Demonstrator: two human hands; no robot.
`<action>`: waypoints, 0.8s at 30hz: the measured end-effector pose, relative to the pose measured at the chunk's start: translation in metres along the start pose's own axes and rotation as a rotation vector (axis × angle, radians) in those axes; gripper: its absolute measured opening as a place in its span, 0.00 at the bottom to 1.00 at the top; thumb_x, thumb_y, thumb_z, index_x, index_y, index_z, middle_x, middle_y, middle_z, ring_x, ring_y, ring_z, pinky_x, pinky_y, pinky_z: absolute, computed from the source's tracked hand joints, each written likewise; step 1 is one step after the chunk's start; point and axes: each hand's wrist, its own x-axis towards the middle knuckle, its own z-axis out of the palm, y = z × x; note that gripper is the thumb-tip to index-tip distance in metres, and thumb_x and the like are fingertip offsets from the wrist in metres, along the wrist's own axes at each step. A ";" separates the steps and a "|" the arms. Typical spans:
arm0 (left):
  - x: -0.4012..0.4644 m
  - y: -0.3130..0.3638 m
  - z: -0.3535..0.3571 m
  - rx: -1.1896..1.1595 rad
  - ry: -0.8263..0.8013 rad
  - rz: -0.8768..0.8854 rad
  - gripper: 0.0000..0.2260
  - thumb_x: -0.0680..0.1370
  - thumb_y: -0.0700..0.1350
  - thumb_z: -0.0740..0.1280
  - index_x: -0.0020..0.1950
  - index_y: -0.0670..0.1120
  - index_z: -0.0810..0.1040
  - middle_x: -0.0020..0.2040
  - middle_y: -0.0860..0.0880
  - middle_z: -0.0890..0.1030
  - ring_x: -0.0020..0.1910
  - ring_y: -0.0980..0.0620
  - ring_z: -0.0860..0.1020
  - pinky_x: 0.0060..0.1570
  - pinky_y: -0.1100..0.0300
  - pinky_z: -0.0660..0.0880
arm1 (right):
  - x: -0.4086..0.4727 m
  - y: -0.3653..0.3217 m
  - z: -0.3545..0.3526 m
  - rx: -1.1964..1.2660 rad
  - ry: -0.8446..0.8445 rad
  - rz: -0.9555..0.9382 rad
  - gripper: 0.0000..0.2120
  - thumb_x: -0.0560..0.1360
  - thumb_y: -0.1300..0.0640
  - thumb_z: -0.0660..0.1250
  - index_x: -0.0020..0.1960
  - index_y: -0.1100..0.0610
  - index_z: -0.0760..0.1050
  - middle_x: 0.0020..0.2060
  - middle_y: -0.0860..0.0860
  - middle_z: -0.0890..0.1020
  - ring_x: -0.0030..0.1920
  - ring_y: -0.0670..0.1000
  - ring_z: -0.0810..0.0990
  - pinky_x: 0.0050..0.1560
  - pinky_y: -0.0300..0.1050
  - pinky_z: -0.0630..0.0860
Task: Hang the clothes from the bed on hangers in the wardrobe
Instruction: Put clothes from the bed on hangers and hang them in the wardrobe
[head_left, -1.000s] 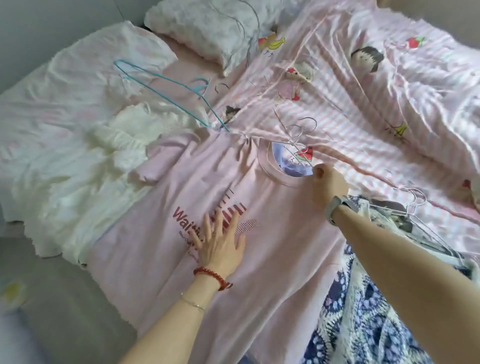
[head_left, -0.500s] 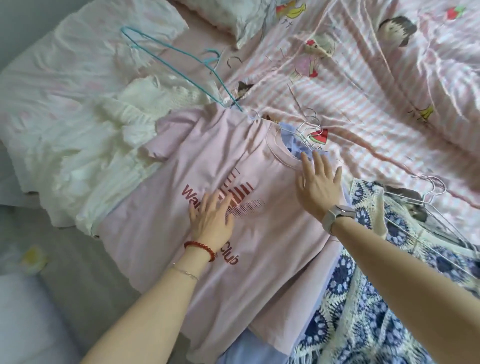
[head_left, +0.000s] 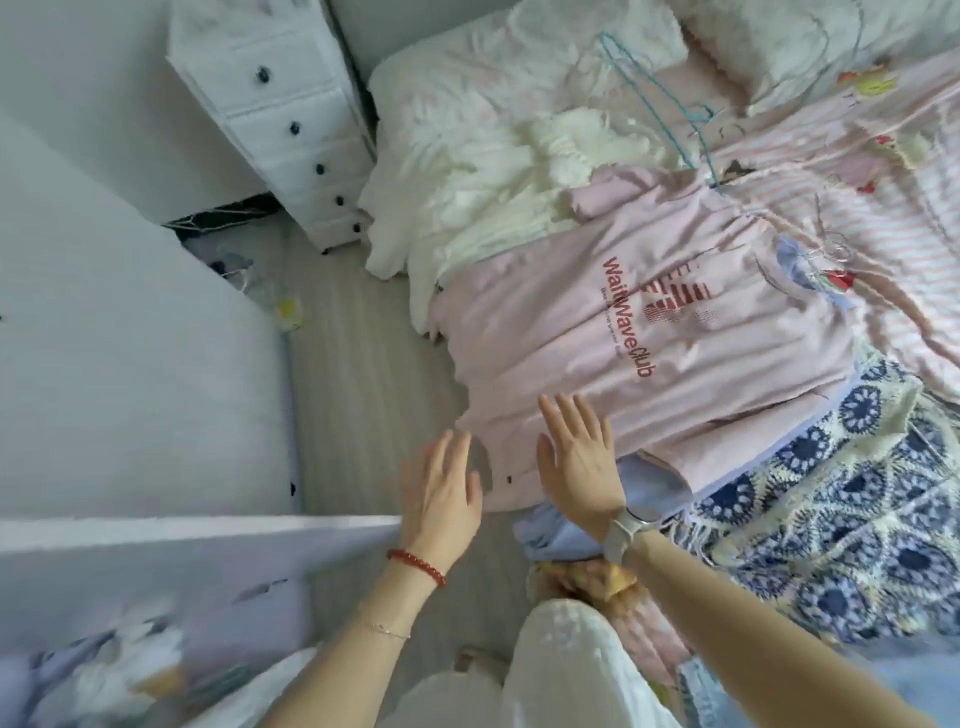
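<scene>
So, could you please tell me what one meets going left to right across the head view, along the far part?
White drawer chest with dark knobs → crumpled white garment → teal wire hanger → pink striped cartoon-print quilt.

The T-shirt (head_left: 649, 332) was pale pink with red lettering. The crocheted blanket (head_left: 831, 499) showed navy-and-cream rounds, and the duvet (head_left: 883, 218) pink-and-white stripes.

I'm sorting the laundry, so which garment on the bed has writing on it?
The pink T-shirt, printed with red lettering, at the bed's edge; the white garment and blue-patterned crochet piece beside it carry none.
</scene>
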 end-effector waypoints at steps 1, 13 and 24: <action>-0.030 -0.022 -0.007 -0.006 0.067 -0.036 0.18 0.75 0.43 0.63 0.64 0.43 0.74 0.63 0.42 0.76 0.60 0.42 0.76 0.57 0.43 0.71 | -0.018 -0.024 0.011 0.000 -0.045 -0.071 0.30 0.73 0.48 0.43 0.70 0.58 0.65 0.69 0.58 0.68 0.70 0.61 0.62 0.68 0.63 0.56; -0.356 -0.244 -0.077 0.179 0.562 -0.833 0.18 0.73 0.48 0.55 0.59 0.45 0.74 0.57 0.43 0.80 0.57 0.44 0.78 0.54 0.45 0.73 | -0.175 -0.286 0.137 -0.204 -0.353 -1.107 0.21 0.73 0.52 0.53 0.60 0.57 0.76 0.55 0.55 0.80 0.57 0.59 0.79 0.52 0.62 0.73; -0.537 -0.318 -0.213 0.506 1.130 -1.298 0.16 0.73 0.45 0.58 0.59 0.45 0.76 0.60 0.45 0.76 0.60 0.48 0.69 0.54 0.49 0.61 | -0.294 -0.542 0.197 0.144 -0.636 -1.527 0.21 0.75 0.54 0.52 0.62 0.61 0.73 0.57 0.57 0.78 0.57 0.59 0.76 0.57 0.50 0.72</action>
